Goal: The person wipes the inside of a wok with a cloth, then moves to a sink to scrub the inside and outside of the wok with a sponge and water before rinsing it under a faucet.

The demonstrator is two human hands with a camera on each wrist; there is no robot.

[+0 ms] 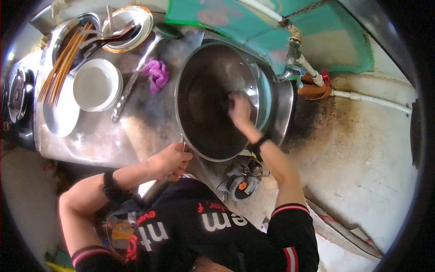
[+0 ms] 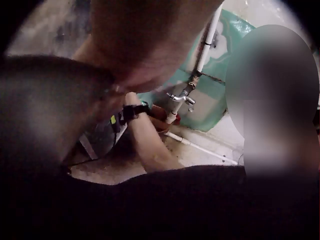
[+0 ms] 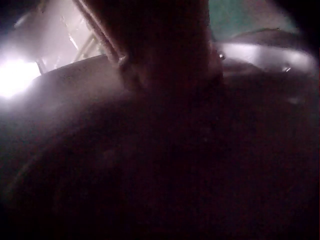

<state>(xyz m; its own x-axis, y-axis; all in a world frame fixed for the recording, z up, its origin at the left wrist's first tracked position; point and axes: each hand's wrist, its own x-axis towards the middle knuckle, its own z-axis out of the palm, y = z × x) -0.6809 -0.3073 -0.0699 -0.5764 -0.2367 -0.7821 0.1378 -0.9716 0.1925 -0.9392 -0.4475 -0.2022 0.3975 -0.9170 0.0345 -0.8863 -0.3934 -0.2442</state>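
Observation:
A large, deep, dark wok (image 1: 204, 109) is tilted over the sink in the head view, its inside facing me. My left hand (image 1: 171, 161) grips its handle near the rim. Inside the wok, my right hand (image 1: 241, 111) is bent down against the wall, blurred by motion. Its curled fingers hold a small dark thing, mostly hidden under them. The right wrist view shows my fingers (image 3: 170, 45) over the dark inside of the wok (image 3: 90, 165). In the left wrist view, my left hand (image 2: 140, 45) fills the top, close to the camera.
White bowls (image 1: 94, 86), chopsticks (image 1: 68, 63) and a long-handled ladle (image 1: 136, 77) lie on the steel counter (image 1: 90, 145), near a purple cloth (image 1: 156, 75). A teal basin (image 1: 267, 97) sits behind the wok, in the sink (image 1: 286, 106). A tap (image 1: 287, 72) juts from the wall.

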